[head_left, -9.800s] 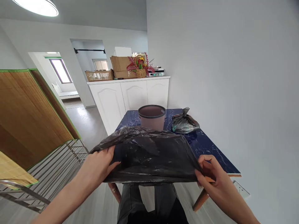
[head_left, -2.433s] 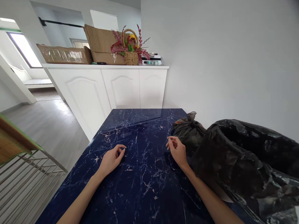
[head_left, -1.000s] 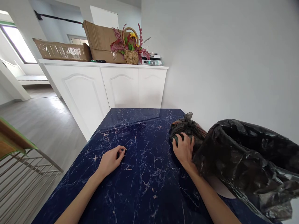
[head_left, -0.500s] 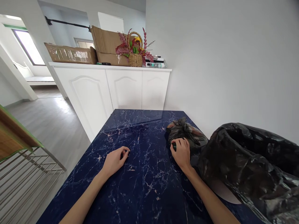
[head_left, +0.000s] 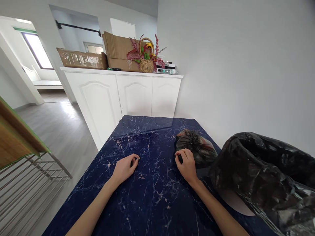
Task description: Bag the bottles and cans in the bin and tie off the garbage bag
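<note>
Over the dark blue marbled table (head_left: 147, 203), my left hand (head_left: 125, 167) is closed, its thumb and index fingertips meeting in a ring. Nothing shows between those fingertips. My right hand (head_left: 186, 165) is curled in much the same pinch, just in front of a knotted black plastic bag (head_left: 197, 144). Reddish and pale contents show faintly through the bag's thin film. Whether the right fingers touch the bag I cannot tell; no object is visible in their grip.
At the right stands a bin lined with a large black bag (head_left: 256, 173), its mouth open. A white cabinet (head_left: 134, 91) backs the table, carrying cardboard boxes (head_left: 82, 59) and a flower basket (head_left: 146, 65). On the left is a metal rack (head_left: 36, 183) with a bamboo-coloured mat (head_left: 17, 134).
My right hand has shifted slightly left and toward me, away from the bag's knot. The left hand keeps its pinch almost in place. The whole view has tilted a little.
</note>
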{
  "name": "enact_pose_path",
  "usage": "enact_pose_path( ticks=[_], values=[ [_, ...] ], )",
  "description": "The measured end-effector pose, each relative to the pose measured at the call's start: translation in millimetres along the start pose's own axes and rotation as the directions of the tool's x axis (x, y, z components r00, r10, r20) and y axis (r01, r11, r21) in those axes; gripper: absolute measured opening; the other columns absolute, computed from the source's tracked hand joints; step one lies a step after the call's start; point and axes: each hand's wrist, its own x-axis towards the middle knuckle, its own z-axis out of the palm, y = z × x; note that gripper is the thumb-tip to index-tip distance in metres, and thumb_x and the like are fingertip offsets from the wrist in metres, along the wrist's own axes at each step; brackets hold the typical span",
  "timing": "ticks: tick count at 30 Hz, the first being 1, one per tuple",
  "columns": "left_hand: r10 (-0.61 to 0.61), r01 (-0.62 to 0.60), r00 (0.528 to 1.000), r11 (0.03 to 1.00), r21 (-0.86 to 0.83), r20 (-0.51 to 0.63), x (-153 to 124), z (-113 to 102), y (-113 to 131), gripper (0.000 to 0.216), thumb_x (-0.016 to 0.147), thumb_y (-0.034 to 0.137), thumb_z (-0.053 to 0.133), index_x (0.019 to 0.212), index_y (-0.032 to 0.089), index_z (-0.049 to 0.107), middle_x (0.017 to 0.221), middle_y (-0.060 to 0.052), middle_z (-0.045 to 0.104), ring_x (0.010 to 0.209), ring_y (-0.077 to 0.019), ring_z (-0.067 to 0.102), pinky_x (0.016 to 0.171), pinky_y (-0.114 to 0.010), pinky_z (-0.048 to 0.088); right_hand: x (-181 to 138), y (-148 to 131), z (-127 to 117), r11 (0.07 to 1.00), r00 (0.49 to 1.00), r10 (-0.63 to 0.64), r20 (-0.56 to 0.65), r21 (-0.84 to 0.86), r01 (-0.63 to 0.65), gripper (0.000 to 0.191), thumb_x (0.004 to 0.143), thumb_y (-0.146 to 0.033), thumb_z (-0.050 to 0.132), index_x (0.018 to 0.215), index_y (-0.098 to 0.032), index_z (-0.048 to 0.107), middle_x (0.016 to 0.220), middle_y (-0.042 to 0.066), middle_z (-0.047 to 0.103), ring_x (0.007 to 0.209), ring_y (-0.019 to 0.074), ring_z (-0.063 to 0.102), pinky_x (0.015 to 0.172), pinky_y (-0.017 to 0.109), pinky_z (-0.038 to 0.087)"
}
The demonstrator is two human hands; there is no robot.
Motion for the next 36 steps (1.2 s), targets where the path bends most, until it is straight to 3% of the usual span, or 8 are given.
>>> enact_pose_path(
  ticks=[15, 17, 20, 24, 27, 29, 31, 36],
  values=[
    [-0.015, 0.012, 0.997, 0.999, -0.034, -0.075, -1.4, 1.1, 4.0, 0.028, 0.104, 0.045, 0.048, 0.111, 0.027, 0.069, 0.083, -0.001, 0.074, 0.072, -0.0220, 0.069, 0.064, -0.031, 0.045, -6.9, -82.4, 19.6, 0.970, 0.979, -0.147, 0.142, 0.213, 0.115, 0.019, 0.102, -0.012, 0.051, 0.109, -0.025, 0.063, 0.101, 0.008, 0.067, 0.099, 0.0263, 0.064, 0.090, 0.041, 0.054],
    [-0.012, 0.005, 0.992, 0.998, -0.056, -0.126, -0.9, -0.2, 8.3, 0.030, 0.106, 0.046, 0.046, 0.114, 0.026, 0.067, 0.092, -0.003, 0.074, 0.082, -0.0227, 0.070, 0.073, -0.032, 0.050, -8.4, -103.3, 25.7, 0.959, 0.968, -0.193, 0.160, 0.238, 0.152, 0.018, 0.103, -0.011, 0.051, 0.108, -0.023, 0.063, 0.101, 0.008, 0.067, 0.098, 0.0254, 0.063, 0.089, 0.041, 0.055],
    [0.049, -0.092, 0.972, 0.979, -0.184, -0.228, -0.3, -3.7, 20.4, 0.030, 0.107, 0.046, 0.048, 0.122, 0.026, 0.064, 0.125, -0.008, 0.072, 0.117, -0.0261, 0.066, 0.100, -0.039, 0.050, -13.1, -134.0, 31.3, 0.931, 0.939, -0.292, 0.185, 0.280, 0.234, 0.018, 0.104, -0.010, 0.050, 0.107, -0.021, 0.064, 0.101, 0.008, 0.067, 0.096, 0.0242, 0.063, 0.088, 0.039, 0.056],
    [0.139, -0.202, 0.973, 0.902, -0.382, -0.187, -3.1, -3.4, 39.9, 0.036, 0.107, 0.043, 0.056, 0.141, 0.031, 0.057, 0.150, -0.007, 0.060, 0.142, -0.0266, 0.051, 0.119, -0.046, 0.039, -16.5, -162.2, 12.0, 0.854, 0.865, -0.462, 0.198, 0.362, 0.373, 0.015, 0.106, -0.024, 0.058, 0.119, -0.020, 0.064, 0.114, 0.011, 0.068, 0.105, 0.0250, 0.065, 0.091, 0.037, 0.058],
    [0.129, -0.183, 0.977, 0.920, -0.346, -0.173, -7.7, 5.1, 50.0, 0.039, 0.102, 0.040, 0.065, 0.139, 0.030, 0.059, 0.133, -0.007, 0.068, 0.133, -0.0282, 0.054, 0.118, -0.049, 0.036, -2.3, -162.4, -22.2, 0.765, 0.808, -0.574, 0.137, 0.442, 0.468, 0.023, 0.106, -0.029, 0.061, 0.126, -0.018, 0.061, 0.119, 0.012, 0.069, 0.108, 0.0234, 0.066, 0.094, 0.035, 0.058],
    [0.103, -0.153, 0.978, 0.946, -0.285, -0.184, -10.3, 11.9, 54.3, 0.036, 0.098, 0.037, 0.068, 0.133, 0.028, 0.063, 0.111, -0.005, 0.071, 0.118, -0.0288, 0.058, 0.109, -0.049, 0.040, 17.0, -149.9, -43.1, 0.789, 0.842, -0.525, 0.127, 0.445, 0.424, 0.021, 0.106, -0.025, 0.058, 0.127, -0.021, 0.061, 0.117, 0.010, 0.070, 0.109, 0.0225, 0.067, 0.098, 0.036, 0.057],
    [0.085, -0.127, 0.980, 0.963, -0.239, -0.179, -11.8, 16.5, 57.5, 0.026, 0.096, 0.033, 0.067, 0.121, 0.027, 0.069, 0.092, -0.003, 0.068, 0.102, -0.0277, 0.059, 0.101, -0.047, 0.041, 37.9, -129.6, -54.7, 0.887, 0.893, -0.386, 0.231, 0.358, 0.291, 0.021, 0.107, -0.021, 0.053, 0.126, -0.023, 0.062, 0.121, 0.011, 0.069, 0.115, 0.0242, 0.065, 0.103, 0.041, 0.055],
    [-0.024, -0.073, 0.968, 0.926, -0.370, -0.250, -13.3, 14.8, 60.5, 0.008, 0.091, 0.032, 0.067, 0.094, 0.025, 0.071, 0.072, 0.002, 0.058, 0.083, -0.0239, 0.059, 0.096, -0.044, 0.039, 56.3, -81.9, -43.7, 0.992, 0.896, -0.099, 0.433, 0.111, 0.056, 0.023, 0.093, -0.017, 0.067, 0.115, -0.023, 0.068, 0.135, 0.017, 0.062, 0.130, 0.0389, 0.056, 0.105, 0.060, 0.049]
  ],
)
